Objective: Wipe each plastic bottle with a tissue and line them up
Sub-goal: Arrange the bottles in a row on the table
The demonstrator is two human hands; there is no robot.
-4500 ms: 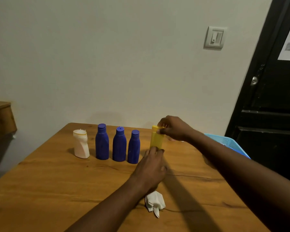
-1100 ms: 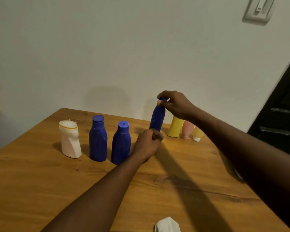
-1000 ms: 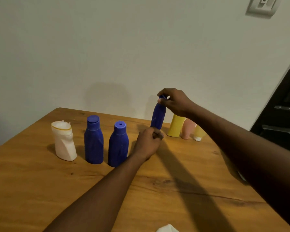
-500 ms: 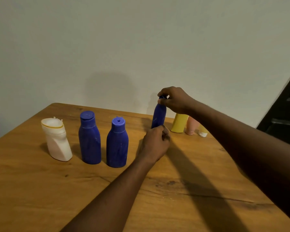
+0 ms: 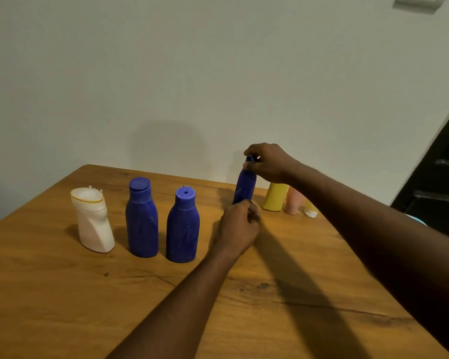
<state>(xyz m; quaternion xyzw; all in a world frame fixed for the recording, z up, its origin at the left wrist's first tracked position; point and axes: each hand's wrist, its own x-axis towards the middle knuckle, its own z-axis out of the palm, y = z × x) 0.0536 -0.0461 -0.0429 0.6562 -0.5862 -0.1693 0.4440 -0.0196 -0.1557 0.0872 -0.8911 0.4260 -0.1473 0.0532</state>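
Stand the blue bottle (image 5: 244,189) straight at 3 o'clock of the other two (image 5: 182,226), cap (image 5: 249,159) pinched in right grip (image 5: 268,162), bottom held in left grip (image 5: 240,226).

Legible text, labels, brands, numbers, signs: none.
Items checked, all showing plain unprinted plastic: white bottle (image 5: 92,224); left blue bottle (image 5: 141,224); middle blue bottle (image 5: 182,229); far blue bottle (image 5: 244,189); yellow bottle (image 5: 274,199), toward the far right corner of the surface (image 5: 62,294).
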